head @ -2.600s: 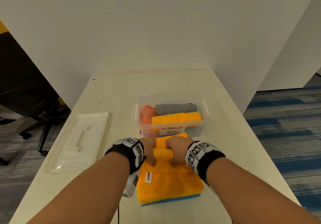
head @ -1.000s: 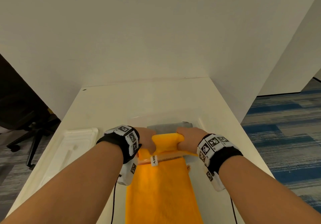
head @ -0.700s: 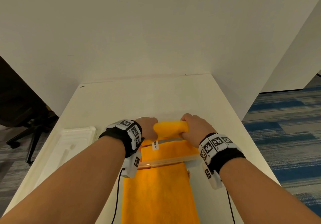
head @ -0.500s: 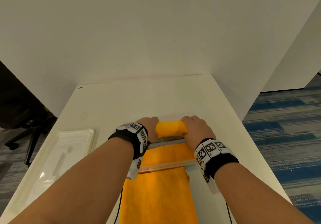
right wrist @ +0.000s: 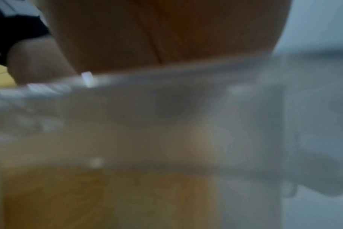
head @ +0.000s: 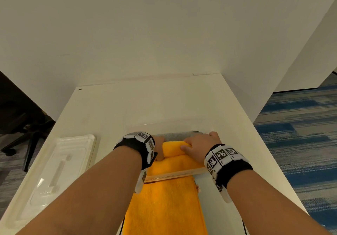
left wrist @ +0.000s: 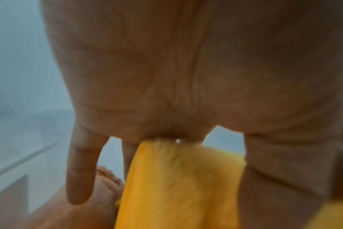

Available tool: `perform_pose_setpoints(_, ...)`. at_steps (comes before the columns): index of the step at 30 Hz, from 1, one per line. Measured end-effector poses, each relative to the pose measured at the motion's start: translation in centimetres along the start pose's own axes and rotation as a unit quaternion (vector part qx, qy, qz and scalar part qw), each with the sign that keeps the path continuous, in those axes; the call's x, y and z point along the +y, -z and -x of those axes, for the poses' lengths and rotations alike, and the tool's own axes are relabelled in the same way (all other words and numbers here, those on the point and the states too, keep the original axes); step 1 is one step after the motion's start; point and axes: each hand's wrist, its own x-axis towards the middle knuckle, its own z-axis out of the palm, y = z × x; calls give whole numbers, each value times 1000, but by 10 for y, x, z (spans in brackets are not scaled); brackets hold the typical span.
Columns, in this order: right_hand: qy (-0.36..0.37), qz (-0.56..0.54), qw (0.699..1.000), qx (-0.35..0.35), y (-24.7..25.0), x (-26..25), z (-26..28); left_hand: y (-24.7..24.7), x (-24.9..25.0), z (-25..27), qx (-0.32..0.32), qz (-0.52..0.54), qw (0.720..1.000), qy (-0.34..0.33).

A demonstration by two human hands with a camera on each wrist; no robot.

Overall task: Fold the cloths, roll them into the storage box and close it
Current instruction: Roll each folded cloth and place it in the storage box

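A rolled orange cloth point(head: 172, 149) sits low inside the clear storage box point(head: 164, 124), just in front of a grey rolled cloth point(head: 182, 135). My left hand point(head: 159, 149) grips the roll's left end and my right hand point(head: 198, 145) grips its right end. More orange cloth point(head: 173, 165) shows in the box behind its front rim. The left wrist view shows my left hand point(left wrist: 166, 93) with the orange roll point(left wrist: 182, 178) held between thumb and fingers. The right wrist view is blurred: my right hand point(right wrist: 166, 38) sits above the box rim point(right wrist: 166, 69).
A flat orange cloth point(head: 164, 207) lies on the white table point(head: 109, 110) in front of the box. The clear box lid point(head: 54, 171) rests at the left. A wall stands behind, and the table edge at the right drops to carpet. An office chair point(head: 21, 125) is at the far left.
Both hands finished rolling the orange cloth on the table, lifted it forward over the box's front rim and lowered it into the box in front of the grey roll.
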Motion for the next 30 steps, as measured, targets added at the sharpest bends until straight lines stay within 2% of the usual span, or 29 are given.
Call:
perform_pose_setpoints(3, -17, 39, 999, -12, 0, -5, -2, 13, 1, 11, -26, 29, 999, -22)
perform_pose_setpoints(6, -34, 49, 998, -32, 0, -10, -6, 24, 4, 12, -7, -15, 999, -48)
perform_pose_setpoints(11, -30, 42, 998, -47, -2, -10, -6, 15, 9, 5, -47, -101, 992, -62)
perform_pose_setpoints(19, -38, 28, 998, -51, -14, -6, -12, -9, 2, -10, -49, -101, 994, -10)
perform_pose_setpoints(21, -39, 19, 999, -26, -15, -5, -13, -7, 6, -1, -50, -67, 996, -19)
perform_pose_setpoints(26, -41, -15, 995, 87, -11, -6, -1, 1, 1, 11, -3, 36, 999, -13)
perform_pose_setpoints(30, -45, -27, 991, 124, -9, -13, 15, 0, -10, 23, 50, 66, 997, -4)
